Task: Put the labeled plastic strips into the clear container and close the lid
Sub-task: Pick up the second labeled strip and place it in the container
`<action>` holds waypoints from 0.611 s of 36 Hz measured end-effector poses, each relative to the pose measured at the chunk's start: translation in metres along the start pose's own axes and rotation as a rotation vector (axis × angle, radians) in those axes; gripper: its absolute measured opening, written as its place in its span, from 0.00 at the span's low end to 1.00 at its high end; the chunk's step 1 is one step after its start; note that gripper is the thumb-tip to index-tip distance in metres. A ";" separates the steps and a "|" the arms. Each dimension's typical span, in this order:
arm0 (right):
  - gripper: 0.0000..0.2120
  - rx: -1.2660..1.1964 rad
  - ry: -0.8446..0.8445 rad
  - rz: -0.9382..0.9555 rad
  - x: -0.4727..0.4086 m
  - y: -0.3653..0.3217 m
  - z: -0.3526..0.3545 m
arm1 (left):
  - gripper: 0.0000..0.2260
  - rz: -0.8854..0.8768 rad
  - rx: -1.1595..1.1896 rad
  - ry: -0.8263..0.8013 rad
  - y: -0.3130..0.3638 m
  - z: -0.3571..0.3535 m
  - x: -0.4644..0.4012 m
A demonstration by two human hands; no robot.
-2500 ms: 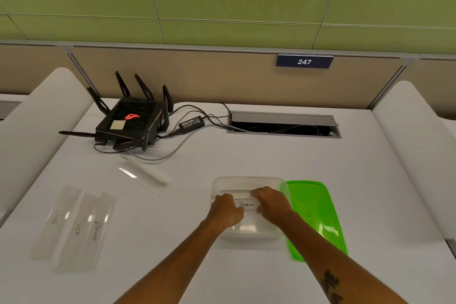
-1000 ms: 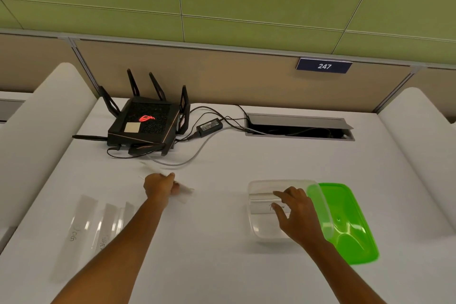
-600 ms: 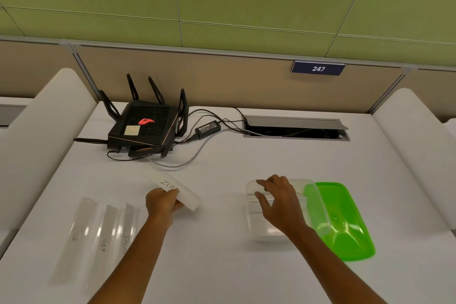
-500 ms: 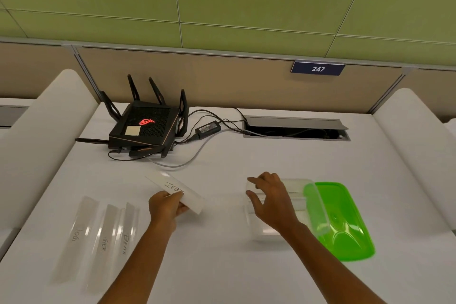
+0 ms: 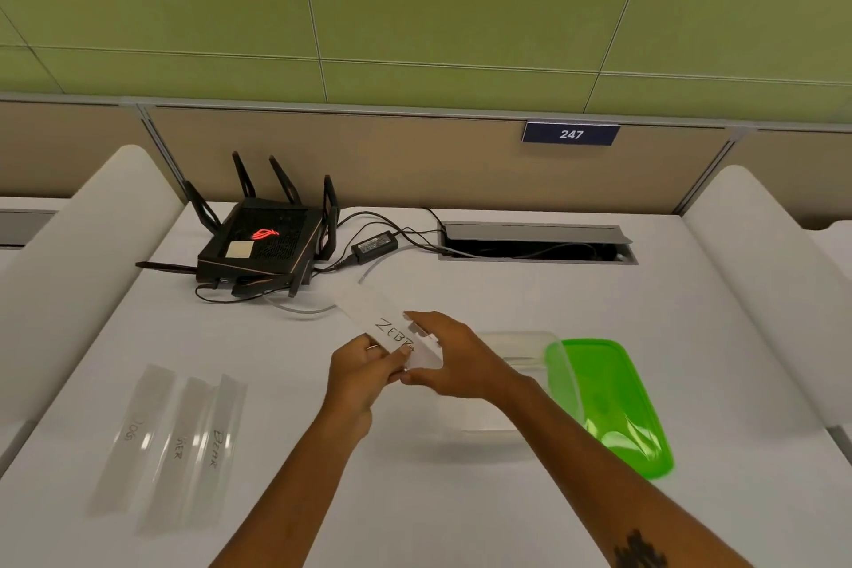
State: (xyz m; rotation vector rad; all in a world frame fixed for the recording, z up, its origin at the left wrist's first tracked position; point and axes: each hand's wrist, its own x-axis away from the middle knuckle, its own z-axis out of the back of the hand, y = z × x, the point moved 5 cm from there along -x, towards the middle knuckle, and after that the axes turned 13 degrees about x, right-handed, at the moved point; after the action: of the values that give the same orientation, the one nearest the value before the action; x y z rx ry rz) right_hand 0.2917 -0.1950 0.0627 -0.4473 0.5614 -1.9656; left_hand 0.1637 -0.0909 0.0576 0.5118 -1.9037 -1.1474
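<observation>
While both hands meet mid-table, left hand (image 5: 357, 376) pinches near end of ZEBRA strip (image 5: 382, 325), right hand (image 5: 454, 360) half-curled on same strip, fingers loose. Strip raised, just left of clear container (image 5: 516, 344). Step: carrying strip across. Next: lower it flat into container. Three strips (image 5: 177, 440) wait far left; green lid (image 5: 604, 401) leans on container's right rim, not yet on.
</observation>
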 end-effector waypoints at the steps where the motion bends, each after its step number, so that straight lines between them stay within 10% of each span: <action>1: 0.44 -0.020 0.002 -0.008 0.002 0.004 0.004 | 0.13 -0.005 0.008 -0.020 0.000 -0.007 0.003; 15: 0.34 -0.008 0.113 -0.031 0.042 0.064 0.064 | 0.14 -0.005 0.031 -0.211 -0.019 -0.091 0.022; 22: 0.35 0.243 0.079 -0.097 0.057 0.106 0.073 | 0.16 -0.144 -0.135 -0.053 -0.012 -0.090 0.011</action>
State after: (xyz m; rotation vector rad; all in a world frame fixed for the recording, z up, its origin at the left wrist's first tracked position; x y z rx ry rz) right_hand 0.3834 -0.3018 0.0669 -0.2492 0.3485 -2.1203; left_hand 0.2308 -0.1515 0.0734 0.5558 -1.8427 -1.3845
